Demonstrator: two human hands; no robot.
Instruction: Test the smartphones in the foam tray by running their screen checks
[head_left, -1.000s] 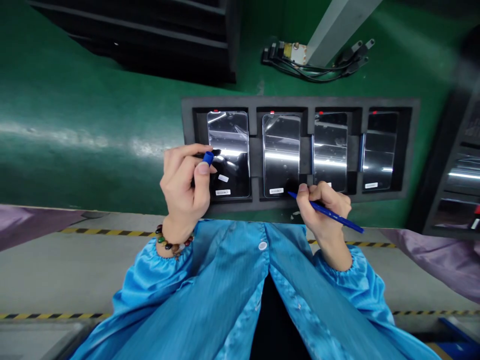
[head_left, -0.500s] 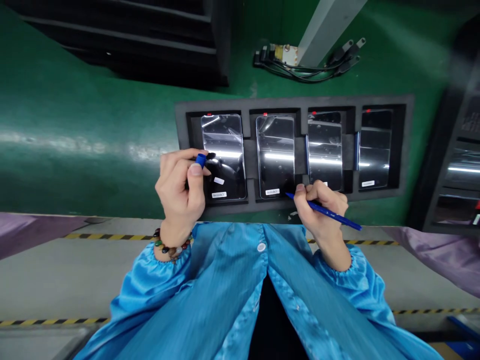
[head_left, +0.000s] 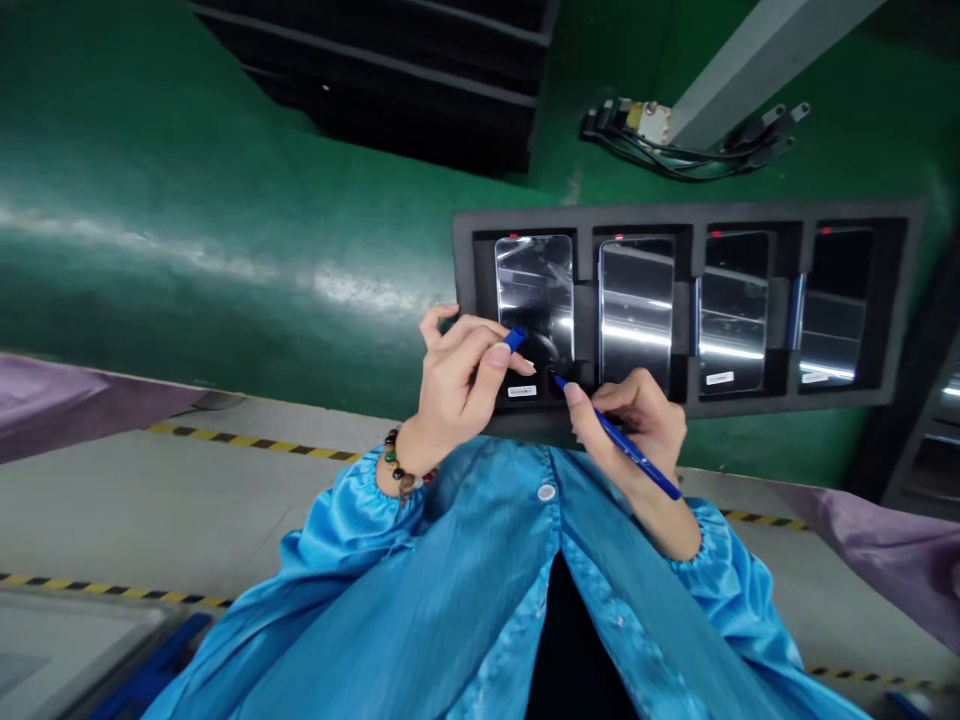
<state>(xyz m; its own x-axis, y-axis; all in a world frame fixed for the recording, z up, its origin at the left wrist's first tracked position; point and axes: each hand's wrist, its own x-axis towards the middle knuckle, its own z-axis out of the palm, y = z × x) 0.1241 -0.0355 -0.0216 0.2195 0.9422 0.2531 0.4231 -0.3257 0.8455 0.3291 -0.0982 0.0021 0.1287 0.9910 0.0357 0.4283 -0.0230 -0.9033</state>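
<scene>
Shifted since the earlier frame: right hand (head_left: 646, 402), pinching one uncapped blue pen (head_left: 637, 456), from the second phone (head_left: 636, 310) to the first phone (head_left: 536, 290), at the left end of the tray (head_left: 585, 222). Left hand (head_left: 461, 380): pinching one blue cap (head_left: 514, 339) over that same end. Seated in the tray, both hands off them: third phone (head_left: 735, 310), fourth phone (head_left: 838, 300); any pen marks, done or left, cannot be told.

Place: factory workshop — green bench (head_left: 337, 230) | foam tray (head_left: 690, 215) of black-screened devices (head_left: 636, 290) | striped floor tape (head_left: 247, 441) | blue work smock (head_left: 480, 570)
</scene>
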